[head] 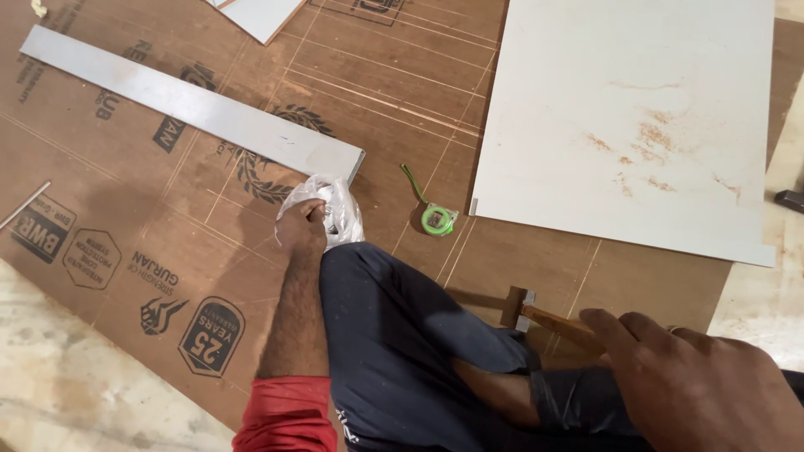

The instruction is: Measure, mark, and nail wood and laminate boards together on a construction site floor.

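I am sitting on the floor [67, 393] on a big brown plywood sheet [167, 243], my dark-trousered knee drawn up between my arms. Largest of what lies on it is the white laminated board [628, 125] to the right, flat, with rusty smears on its face. Next is the long grey strip [193, 105], lying slantwise from the upper left, its near end just beside my left hand. Neither piece seems fixed to anything: they lie apart, and I see no nail heads in them, so by my reckoning the joining is all still to do.

My right hand [695, 389] is closed about the wooden handle of the hammer [536, 314], whose head rests on the plywood just beside my knee. A green tape measure [438, 219] lies between the strip's end and the white board, its tab pulled out a little.

The only container is the small crumpled clear plastic bag [331, 209]. My left hand [301, 226] is at its mouth, fingers curled in a grip on the plastic. What it holds I cannot tell; the folds hide it.
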